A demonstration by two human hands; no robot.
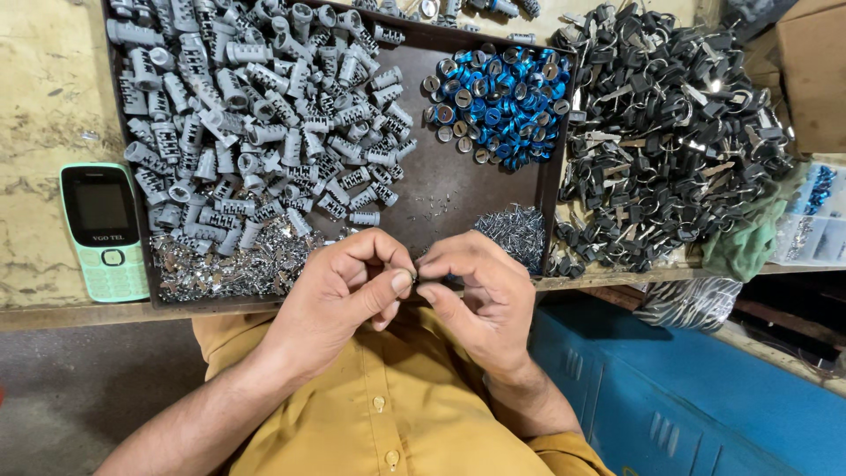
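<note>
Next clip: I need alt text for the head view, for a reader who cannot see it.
Seen from above, a person's left hand and right hand meet fingertip to fingertip, pinching a tiny metal part too small to identify, over the near edge of a dark tray. The tray holds grey lock cylinders, blue-ringed caps and small metal pins; black-headed keys lie right, a green phone left.

In the tray (445, 189), cylinder parts (256, 115) fill the upper left, ring caps (498, 101) the upper right. Keys (674, 132) lie right of it, a phone (104, 231) left. Both hands (414, 286) meet at lower centre.
</note>
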